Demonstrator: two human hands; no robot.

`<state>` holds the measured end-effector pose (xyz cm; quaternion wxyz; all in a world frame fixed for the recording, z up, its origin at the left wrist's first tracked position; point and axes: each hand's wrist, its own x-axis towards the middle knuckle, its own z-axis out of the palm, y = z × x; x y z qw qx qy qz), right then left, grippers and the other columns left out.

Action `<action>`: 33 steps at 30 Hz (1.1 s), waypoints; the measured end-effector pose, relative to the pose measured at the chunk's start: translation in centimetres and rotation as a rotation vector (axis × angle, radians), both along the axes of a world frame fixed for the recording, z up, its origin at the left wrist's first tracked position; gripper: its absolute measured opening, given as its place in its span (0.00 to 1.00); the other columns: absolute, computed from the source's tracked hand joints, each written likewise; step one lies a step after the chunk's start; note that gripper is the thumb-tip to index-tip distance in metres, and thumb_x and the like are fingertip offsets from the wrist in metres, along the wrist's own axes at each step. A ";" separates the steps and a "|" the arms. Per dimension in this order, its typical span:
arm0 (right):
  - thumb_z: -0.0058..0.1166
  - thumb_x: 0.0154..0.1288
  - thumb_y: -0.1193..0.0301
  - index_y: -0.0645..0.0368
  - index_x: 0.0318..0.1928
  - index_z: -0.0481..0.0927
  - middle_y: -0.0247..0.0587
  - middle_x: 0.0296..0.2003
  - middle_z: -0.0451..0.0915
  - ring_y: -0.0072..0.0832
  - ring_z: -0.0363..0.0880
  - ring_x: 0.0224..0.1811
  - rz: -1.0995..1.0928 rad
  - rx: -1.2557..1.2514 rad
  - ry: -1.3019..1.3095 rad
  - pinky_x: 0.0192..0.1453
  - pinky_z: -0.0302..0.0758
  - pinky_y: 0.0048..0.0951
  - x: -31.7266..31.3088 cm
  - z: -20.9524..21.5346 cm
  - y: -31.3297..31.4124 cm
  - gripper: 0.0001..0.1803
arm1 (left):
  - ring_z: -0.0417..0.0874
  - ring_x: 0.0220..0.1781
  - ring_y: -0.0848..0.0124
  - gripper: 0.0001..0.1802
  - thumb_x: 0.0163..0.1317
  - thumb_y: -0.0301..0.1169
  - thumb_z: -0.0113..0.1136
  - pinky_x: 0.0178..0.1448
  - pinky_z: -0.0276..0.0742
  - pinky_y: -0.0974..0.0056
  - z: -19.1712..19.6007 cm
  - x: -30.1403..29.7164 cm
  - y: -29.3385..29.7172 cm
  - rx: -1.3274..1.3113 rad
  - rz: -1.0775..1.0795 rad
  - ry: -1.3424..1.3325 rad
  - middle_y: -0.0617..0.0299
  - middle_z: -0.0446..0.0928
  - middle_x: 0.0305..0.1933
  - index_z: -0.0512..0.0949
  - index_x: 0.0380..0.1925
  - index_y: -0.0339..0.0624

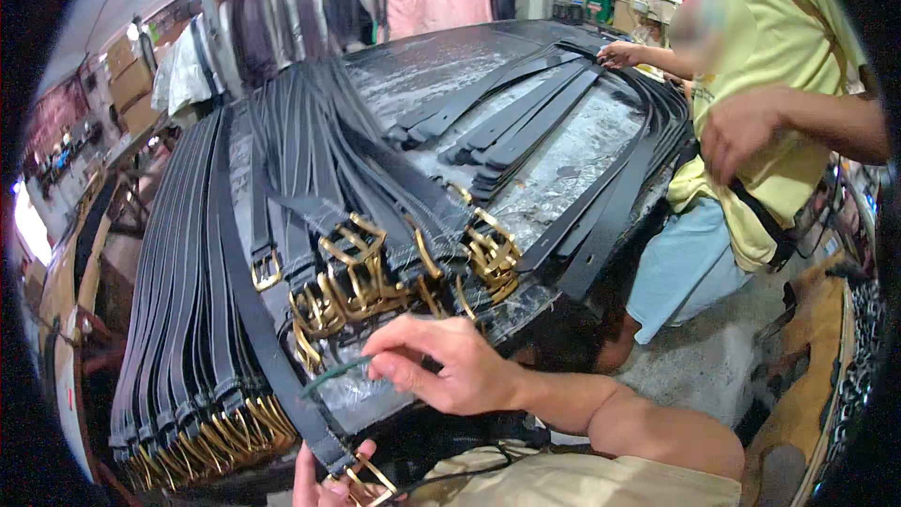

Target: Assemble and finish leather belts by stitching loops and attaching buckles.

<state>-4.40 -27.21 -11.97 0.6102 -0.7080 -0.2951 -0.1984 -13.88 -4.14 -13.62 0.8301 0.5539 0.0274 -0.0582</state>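
Note:
My left hand is at the lower edge, its fingers closed around the buckle end of a black leather belt. The gold buckle of that belt shows beside the fingers. Above it, my right hand pinches a thin dark green strip, which reaches left over the belt. Just beyond my right hand lies a heap of black belts with gold buckles bunched at the near end. A neat row of belts hangs over the table's left side, buckles down.
The dark table carries loose belt straps at the right. A person in a yellow shirt stands there, one hand on the straps. A pink cloth hangs at the back; cardboard boxes are stacked far left.

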 end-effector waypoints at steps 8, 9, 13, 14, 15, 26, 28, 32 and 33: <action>0.58 0.71 0.75 0.65 0.44 0.82 0.35 0.31 0.85 0.19 0.84 0.33 0.026 -0.065 0.364 0.37 0.80 0.23 -0.7 3.0 -1.4 0.06 | 0.87 0.36 0.67 0.33 0.73 0.19 0.53 0.37 0.88 0.62 1.2 1.1 0.9 0.163 -0.108 0.052 0.37 0.78 0.61 0.48 0.71 0.41; 0.59 0.70 0.75 0.65 0.43 0.83 0.35 0.31 0.85 0.20 0.85 0.33 0.029 -0.105 0.398 0.38 0.80 0.23 -1.1 4.0 -1.3 0.06 | 0.88 0.36 0.69 0.29 0.73 0.19 0.53 0.35 0.87 0.65 1.0 0.8 0.9 0.160 -0.052 0.070 0.40 0.82 0.55 0.53 0.68 0.40; 0.63 0.63 0.74 0.65 0.36 0.84 0.40 0.26 0.82 0.27 0.82 0.24 0.159 -0.352 0.175 0.31 0.75 0.25 0.1 4.1 -2.5 0.06 | 0.82 0.28 0.80 0.21 0.68 0.26 0.66 0.29 0.77 0.75 0.2 1.1 1.3 0.343 0.084 0.096 0.58 0.85 0.35 0.66 0.55 0.35; 0.63 0.63 0.74 0.65 0.36 0.84 0.40 0.26 0.82 0.27 0.82 0.24 0.185 -0.365 0.181 0.31 0.75 0.25 0.2 4.6 -2.2 0.06 | 0.82 0.28 0.80 0.21 0.68 0.26 0.66 0.29 0.77 0.75 0.1 0.8 1.8 0.330 0.107 0.111 0.58 0.85 0.35 0.66 0.55 0.35; 0.63 0.62 0.74 0.64 0.36 0.84 0.40 0.25 0.81 0.29 0.81 0.23 0.247 -0.491 0.170 0.30 0.74 0.26 0.2 5.4 -2.1 0.05 | 0.82 0.29 0.80 0.17 0.69 0.26 0.65 0.29 0.77 0.75 -0.1 0.6 2.4 0.377 0.060 0.089 0.58 0.85 0.34 0.70 0.51 0.34; 0.62 0.64 0.72 0.62 0.36 0.82 0.42 0.22 0.80 0.33 0.82 0.21 0.190 -0.742 0.165 0.27 0.74 0.29 -0.7 5.8 -1.3 0.06 | 0.83 0.28 0.80 0.07 0.66 0.22 0.65 0.30 0.79 0.72 -1.2 0.4 2.0 0.317 0.010 -0.023 0.59 0.86 0.31 0.79 0.42 0.31; 0.63 0.63 0.72 0.62 0.35 0.83 0.42 0.24 0.84 0.27 0.82 0.20 0.185 -0.626 0.105 0.28 0.75 0.25 -1.4 5.2 -1.4 0.06 | 0.83 0.27 0.80 0.06 0.65 0.21 0.65 0.29 0.78 0.72 -0.4 0.7 2.3 0.514 0.045 -0.171 0.59 0.85 0.30 0.79 0.40 0.31; 0.64 0.58 0.75 0.63 0.34 0.84 0.44 0.31 0.89 0.22 0.84 0.25 0.128 -0.207 0.288 0.31 0.78 0.21 -1.4 3.4 -0.1 0.05 | 0.82 0.22 0.76 0.05 0.59 0.20 0.66 0.26 0.76 0.70 0.1 0.8 2.7 0.856 0.162 -0.495 0.59 0.83 0.28 0.81 0.35 0.33; 0.63 0.57 0.77 0.64 0.34 0.83 0.46 0.34 0.88 0.23 0.84 0.27 0.151 -0.159 0.235 0.32 0.78 0.22 -1.2 2.7 0.8 0.05 | 0.82 0.22 0.76 0.05 0.59 0.20 0.66 0.26 0.76 0.70 0.1 0.9 2.7 0.858 0.165 -0.488 0.59 0.83 0.28 0.81 0.35 0.33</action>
